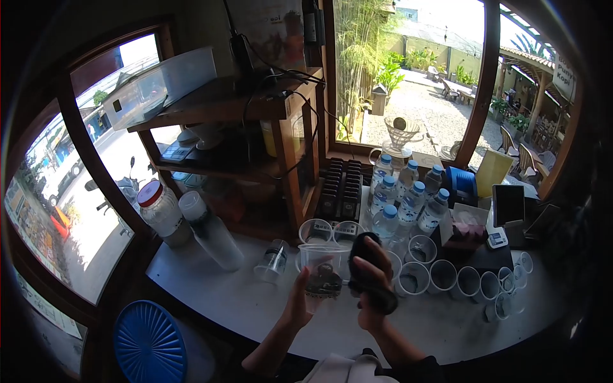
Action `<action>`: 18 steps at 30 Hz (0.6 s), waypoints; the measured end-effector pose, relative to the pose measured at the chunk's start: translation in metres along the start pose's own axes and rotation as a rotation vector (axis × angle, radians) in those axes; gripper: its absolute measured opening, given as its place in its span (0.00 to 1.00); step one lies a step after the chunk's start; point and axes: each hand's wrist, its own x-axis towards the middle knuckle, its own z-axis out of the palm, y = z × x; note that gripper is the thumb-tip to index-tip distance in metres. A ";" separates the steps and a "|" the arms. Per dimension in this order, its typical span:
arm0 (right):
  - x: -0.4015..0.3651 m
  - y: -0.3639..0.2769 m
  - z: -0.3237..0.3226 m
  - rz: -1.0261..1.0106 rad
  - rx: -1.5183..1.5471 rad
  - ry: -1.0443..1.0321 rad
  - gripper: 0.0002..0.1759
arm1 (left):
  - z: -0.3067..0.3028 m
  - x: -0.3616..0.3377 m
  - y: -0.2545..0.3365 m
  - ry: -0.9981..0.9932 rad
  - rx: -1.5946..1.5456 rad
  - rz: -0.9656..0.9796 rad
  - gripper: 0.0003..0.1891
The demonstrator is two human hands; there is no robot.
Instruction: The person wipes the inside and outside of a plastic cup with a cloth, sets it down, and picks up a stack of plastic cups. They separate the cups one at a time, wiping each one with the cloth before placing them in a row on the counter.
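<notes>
My left hand (296, 299) is wrapped round the side of a clear plastic cup (319, 263), upright above the white counter. A dark print shows on the cup's lower half. In my right hand (375, 281) is a black handheld object (365, 255) with a rounded top and a dark lower end; I cannot tell its kind. It is close beside the cup's right side, fingers closed around it. Just behind the held cup, clear cups (315, 231) stand on the counter. Another clear cup (273, 260) with a dark print lies on its side to the left.
Several clear cups (443, 276) line the counter's right part. Behind them stand several water bottles (410, 205), a tissue box (465, 231) and a small dark screen (508, 204). At left are a red-lidded jar (159, 210), a tall bottle (214, 236) and a wooden shelf (217, 105).
</notes>
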 end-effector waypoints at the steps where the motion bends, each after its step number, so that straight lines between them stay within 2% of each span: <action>1: -0.001 -0.002 0.008 -0.097 -0.242 -0.108 0.27 | 0.010 0.001 -0.011 0.140 -0.054 -0.007 0.35; 2: -0.006 0.001 0.018 -0.150 -0.407 -0.217 0.34 | 0.020 0.003 -0.012 0.181 -0.009 0.126 0.37; 4: -0.020 0.010 0.021 -0.074 -0.274 -0.320 0.42 | 0.016 0.007 0.002 0.066 -0.145 0.093 0.37; 5: -0.030 0.019 0.019 -0.140 -0.282 -0.385 0.39 | 0.006 0.010 0.003 0.023 -0.217 0.096 0.38; 8: -0.056 0.022 0.015 -0.086 -0.073 -0.268 0.35 | 0.002 0.010 0.003 0.057 -0.133 0.189 0.41; 9: -0.055 0.021 0.020 -0.069 -0.103 -0.179 0.38 | 0.002 0.010 -0.002 0.049 -0.109 0.196 0.43; 12: -0.035 0.004 0.016 0.268 0.113 -0.085 0.43 | -0.007 0.010 -0.019 -0.028 0.012 0.230 0.48; 13: -0.027 0.002 0.014 0.387 0.349 -0.080 0.50 | -0.011 0.010 -0.021 -0.093 0.087 0.257 0.49; 15: -0.018 -0.001 0.008 0.424 0.421 -0.122 0.50 | 0.002 0.007 -0.010 -0.228 0.252 0.287 0.54; 17: -0.027 0.012 -0.001 0.531 0.509 -0.200 0.48 | 0.015 0.017 -0.007 -0.150 0.395 0.423 0.53; 18: -0.028 0.010 -0.005 0.562 0.465 -0.150 0.47 | 0.018 0.018 -0.008 -0.084 0.464 0.449 0.53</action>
